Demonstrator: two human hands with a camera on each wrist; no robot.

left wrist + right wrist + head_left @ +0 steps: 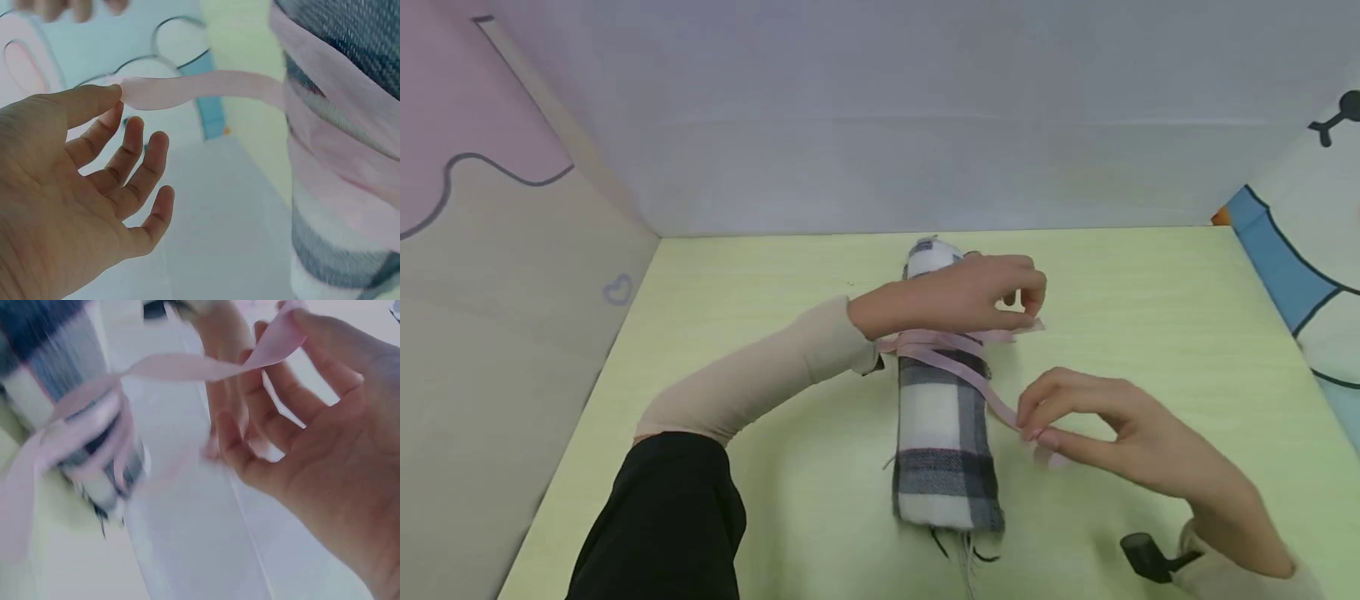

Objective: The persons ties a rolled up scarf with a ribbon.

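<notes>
Lying lengthwise away from the person, the rolled scarf point(946, 408) is between both hands; left hand point(958, 293) and right hand point(1101, 429) each pinch a ribbon point(970, 371) end.

A rolled plaid scarf point(946, 417) is laid lengthwise on the pale green table point(1150, 317). A pink ribbon point(958, 358) is wrapped around its middle. 1 end of the ribbon is pinched by the left hand point(958, 293) above the roll, and the other end is pinched by the right hand point(1105, 429) beside it.
</notes>
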